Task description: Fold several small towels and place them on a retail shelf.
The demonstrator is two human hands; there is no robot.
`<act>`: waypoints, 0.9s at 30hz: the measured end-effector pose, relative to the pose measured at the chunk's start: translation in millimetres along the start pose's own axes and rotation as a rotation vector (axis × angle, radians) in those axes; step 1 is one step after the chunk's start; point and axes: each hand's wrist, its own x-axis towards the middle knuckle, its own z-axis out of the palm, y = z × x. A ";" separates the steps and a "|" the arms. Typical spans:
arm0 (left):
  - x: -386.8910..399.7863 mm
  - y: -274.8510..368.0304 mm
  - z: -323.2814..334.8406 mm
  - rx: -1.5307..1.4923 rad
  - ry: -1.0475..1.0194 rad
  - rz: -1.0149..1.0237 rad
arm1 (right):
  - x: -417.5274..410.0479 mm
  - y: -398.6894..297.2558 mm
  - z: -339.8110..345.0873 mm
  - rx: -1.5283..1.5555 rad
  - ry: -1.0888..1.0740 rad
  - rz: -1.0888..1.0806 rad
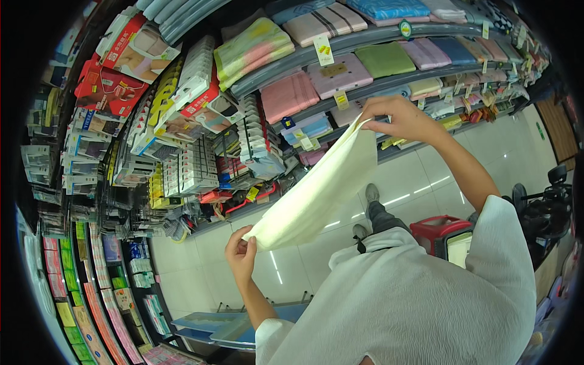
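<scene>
A pale yellow-cream cloth, perhaps a towel, is stretched slantwise between my two hands. My left hand, at the lower left, pinches one end between thumb and fingers. At the upper right, my right hand grips the other end between thumb and bent fingers. The upper edge runs fairly straight from hand to hand, while the rest droops over the tiled floor. Behind my right hand stand shelves of folded towels in several colours.
Hanging packs of boxed underwear crowd the left. Packaged goods fill shelves at the lower left. Blue panels jut out near my left forearm. A red-and-black container holding pale cloth stands beside my leg, with black equipment further right.
</scene>
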 end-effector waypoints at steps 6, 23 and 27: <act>4.7 12.3 5.0 0.016 -0.013 0.076 | -6.8 -3.8 -2.8 -0.042 -0.009 0.049; 1.8 -0.2 -9.6 -0.056 0.217 0.041 | -19.8 2.9 37.6 -0.403 0.103 -0.185; -0.8 -13.6 -32.4 -0.296 0.128 0.144 | -9.0 -29.6 26.5 -0.080 -0.077 0.062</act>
